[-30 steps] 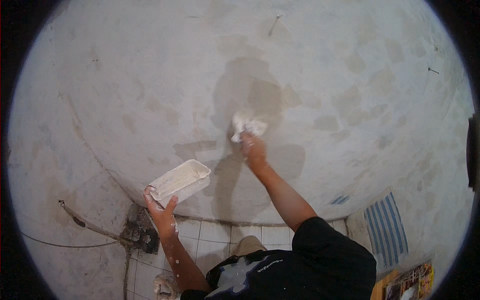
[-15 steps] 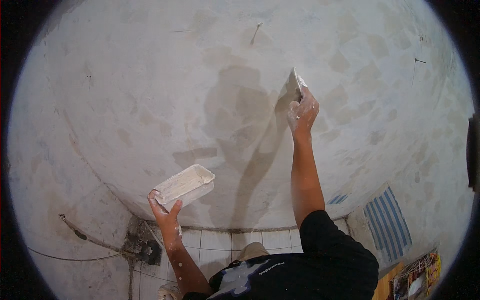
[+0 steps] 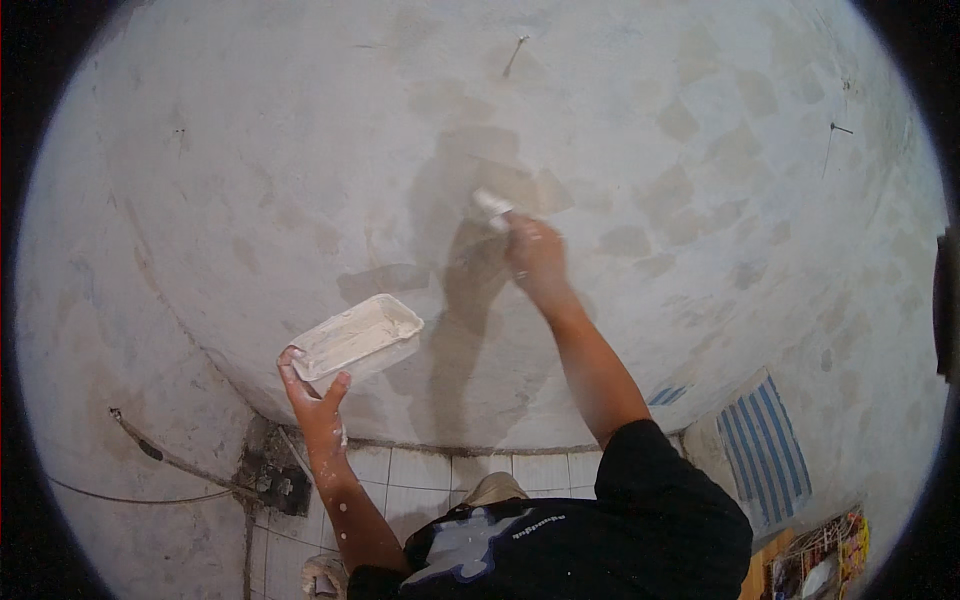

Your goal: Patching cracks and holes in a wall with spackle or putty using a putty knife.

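Note:
My left hand (image 3: 318, 405) is wrapped round the near end of a white rectangular tub (image 3: 382, 352), thumb along its side. Pale putty (image 3: 355, 335) coats the inside of the tub. Farther up, my right hand (image 3: 538, 250) grips a putty knife (image 3: 492, 208), its whitened blade at the grey-white wall (image 3: 640, 130) within my shadow; motion blurs blade and hand slightly. Whether the blade presses on the wall I cannot tell. Darker damp-looking patches (image 3: 735, 155) mark the wall to the right of it. White smears cover both hands.
Two nails (image 3: 518, 52) (image 3: 838, 128) stick out of the upper wall. At lower left, a cable (image 3: 150, 492) runs to a dark wall box (image 3: 280, 488). White tiles (image 3: 400, 470) line the bottom. A blue-striped sheet (image 3: 765, 450) hangs at lower right, above some clutter (image 3: 825, 560).
My right hand has swept the putty knife left and down across the wall, its blade turning leftward. My left hand and the tub have risen slightly and shifted a little left.

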The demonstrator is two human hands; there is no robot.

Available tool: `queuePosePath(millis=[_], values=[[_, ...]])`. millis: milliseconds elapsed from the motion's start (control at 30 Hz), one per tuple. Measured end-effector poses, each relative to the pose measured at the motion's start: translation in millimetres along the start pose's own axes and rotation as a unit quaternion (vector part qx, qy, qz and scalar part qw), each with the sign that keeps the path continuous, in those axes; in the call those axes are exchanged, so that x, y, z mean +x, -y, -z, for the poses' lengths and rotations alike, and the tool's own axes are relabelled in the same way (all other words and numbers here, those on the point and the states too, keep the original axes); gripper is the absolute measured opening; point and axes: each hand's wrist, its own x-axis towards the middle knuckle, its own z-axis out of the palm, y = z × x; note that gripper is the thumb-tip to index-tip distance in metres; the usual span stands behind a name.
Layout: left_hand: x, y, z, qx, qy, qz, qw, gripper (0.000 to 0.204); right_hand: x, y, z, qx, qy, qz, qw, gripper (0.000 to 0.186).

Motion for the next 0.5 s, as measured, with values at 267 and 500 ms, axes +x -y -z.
queuePosePath(millis=[267, 500], values=[[-10.6, -0.1, -7.3, -0.003, -0.099, 0.007, 0.995, 0.069, 3.5, -52.4, 10.5, -0.114, -0.127, -0.173, 0.97, 0.024], [-7.4, -1.8, -8.3, -0.032, -0.069, 0.019, 0.997, 0.066, -79.0, 3.8, -115.9, 0.009, 0.087, -0.011, 0.996, 0.023]])
